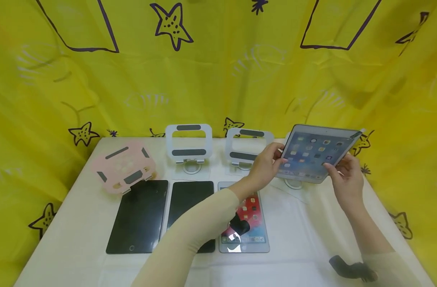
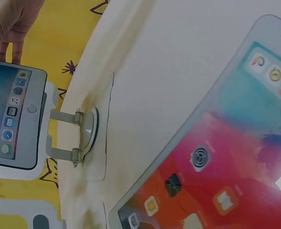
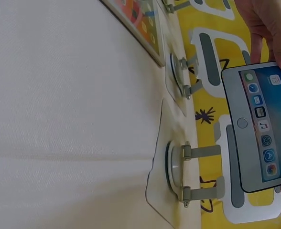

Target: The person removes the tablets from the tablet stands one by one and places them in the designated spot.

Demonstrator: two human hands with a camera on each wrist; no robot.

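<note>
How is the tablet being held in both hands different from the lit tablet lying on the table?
The held tablet is raised above the table, tilted, and gripped at its edges by the left hand and right hand; the lit tablet on the table lies flat with no hand on it. The held tablet's screen is blue-grey, the lying one's red. The lying one is partly hidden by the left forearm. Both show app icons and have pale bezels.
</note>
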